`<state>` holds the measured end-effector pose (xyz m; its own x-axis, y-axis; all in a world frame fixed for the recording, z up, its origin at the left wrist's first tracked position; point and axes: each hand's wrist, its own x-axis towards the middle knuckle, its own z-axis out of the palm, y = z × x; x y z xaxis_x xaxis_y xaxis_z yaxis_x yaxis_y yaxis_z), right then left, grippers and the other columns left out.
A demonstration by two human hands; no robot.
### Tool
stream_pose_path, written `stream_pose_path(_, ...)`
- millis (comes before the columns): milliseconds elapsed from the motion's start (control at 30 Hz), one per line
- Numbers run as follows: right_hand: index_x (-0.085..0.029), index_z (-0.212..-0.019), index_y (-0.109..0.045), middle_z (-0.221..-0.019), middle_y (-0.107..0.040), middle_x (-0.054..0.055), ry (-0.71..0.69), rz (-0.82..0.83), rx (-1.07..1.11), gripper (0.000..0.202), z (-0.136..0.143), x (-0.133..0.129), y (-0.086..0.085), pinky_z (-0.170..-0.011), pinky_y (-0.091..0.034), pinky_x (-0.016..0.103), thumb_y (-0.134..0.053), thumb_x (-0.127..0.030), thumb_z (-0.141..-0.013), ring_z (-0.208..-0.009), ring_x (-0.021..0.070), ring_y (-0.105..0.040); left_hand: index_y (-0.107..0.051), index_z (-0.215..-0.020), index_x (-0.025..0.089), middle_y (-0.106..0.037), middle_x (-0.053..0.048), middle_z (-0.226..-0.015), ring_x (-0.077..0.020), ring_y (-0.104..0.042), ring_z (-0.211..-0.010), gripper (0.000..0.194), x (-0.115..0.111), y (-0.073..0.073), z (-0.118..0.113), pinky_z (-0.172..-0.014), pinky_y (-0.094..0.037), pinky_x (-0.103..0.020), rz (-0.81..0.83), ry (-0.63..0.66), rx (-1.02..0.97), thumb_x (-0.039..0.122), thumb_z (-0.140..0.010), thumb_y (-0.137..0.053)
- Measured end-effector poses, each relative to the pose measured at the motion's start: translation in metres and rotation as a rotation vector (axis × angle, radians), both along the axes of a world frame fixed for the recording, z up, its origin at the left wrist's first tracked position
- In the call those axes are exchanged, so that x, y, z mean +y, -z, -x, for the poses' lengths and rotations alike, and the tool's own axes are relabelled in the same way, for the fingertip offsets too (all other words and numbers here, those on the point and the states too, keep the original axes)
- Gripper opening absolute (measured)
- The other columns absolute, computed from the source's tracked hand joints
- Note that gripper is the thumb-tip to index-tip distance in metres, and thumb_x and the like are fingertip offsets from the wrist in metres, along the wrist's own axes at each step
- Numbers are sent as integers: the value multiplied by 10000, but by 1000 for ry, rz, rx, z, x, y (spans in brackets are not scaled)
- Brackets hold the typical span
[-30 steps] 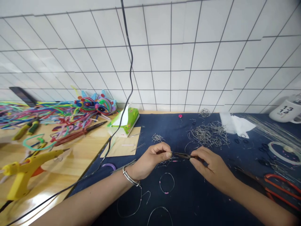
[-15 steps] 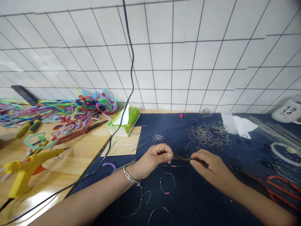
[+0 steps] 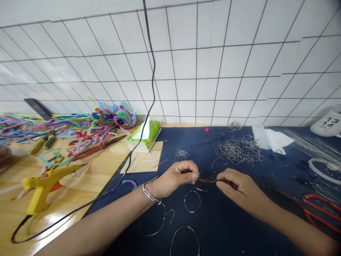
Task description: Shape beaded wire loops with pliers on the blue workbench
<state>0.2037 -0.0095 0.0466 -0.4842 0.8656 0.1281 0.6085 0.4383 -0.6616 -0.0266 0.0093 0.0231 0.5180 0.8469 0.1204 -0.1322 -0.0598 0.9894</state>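
My left hand [image 3: 183, 176], with a silver bangle [image 3: 151, 195] at its wrist, pinches a thin piece of wire between thumb and fingertips. From the right, my right hand [image 3: 236, 183] is closed round dark pliers [image 3: 208, 180], whose tips meet the wire at my left fingertips. The exact shape of the wire there is too small to make out. Just below the hands lies a wire ring with pink beads [image 3: 192, 202] on the dark blue cloth [image 3: 226, 227]. Another wire loop [image 3: 184, 241] is nearer the front edge.
A tangle of wire pieces [image 3: 238, 151] lies behind my right hand. Red-handled scissors [image 3: 322, 209] are at the right, below a white mug [image 3: 326, 122]. A tissue box [image 3: 149, 137], a yellow glue gun [image 3: 44, 188] and a black cable [image 3: 153, 85] are on the left.
The view has shifted slightly, so the table's things sit further right on the left side. Both hands keep their holds, with the pliers still at the wire.
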Motion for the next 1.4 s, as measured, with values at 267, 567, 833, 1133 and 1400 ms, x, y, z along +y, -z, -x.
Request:
stream_pose_path(267, -228, -795, -605, -693, -559, -14, 28, 41, -26, 177, -8, -20, -7, -530, -377, 226, -458, -318, -838, -598, 107, -510, -543, -760, 141, -464, 33, -611, -63, -442, -517, 122, -14, -8, -8, -560, -367, -229, 10, 39, -16, 251, -796, -579)
stream_pose_path(567, -222, -792, -609, -700, -565, -10, 32, 55, -21, 155, -6, -25, -5, -535, -375, 226, -480, -303, -823, -607, 110, -514, -547, -779, 138, -459, 36, -622, -42, -430, -475, 101, -17, -2, -12, -485, -338, -197, 47, 58, -29, 232, -795, -581)
stream_pose_path(833, -220, -808, -614, -707, -558, -13, 59, 60, -24, 136, 0, -24, 2, -577, -373, 225, -506, -302, -810, -623, 105, -509, -542, -776, 132, -463, 29, -626, -47, -432, -473, 100, -15, 5, -11, -486, -375, -201, 168, 58, -109, 218, -788, -591)
stream_pose_path(1133, -235, -863, -597, -752, -550, -12, 109, -38, 9, 128, -4, -22, 11, -604, -385, 234, -488, -291, -828, -657, 108, -515, -596, -956, 112, -528, -17, -682, -81, -500, -542, 174, -17, 2, -12, -553, -415, -240, 327, 89, -198, 217, -837, -524)
stream_pose_path(1400, -244, -885, -582, -780, -553, -12, 123, -116, -7, 122, -8, -19, 16, -641, -400, 248, -481, -292, -836, -700, 114, -524, -559, -970, 124, -559, -31, -766, -73, -539, -553, 163, -20, 1, -15, -565, -420, -221, 418, 43, -201, 205, -829, -542)
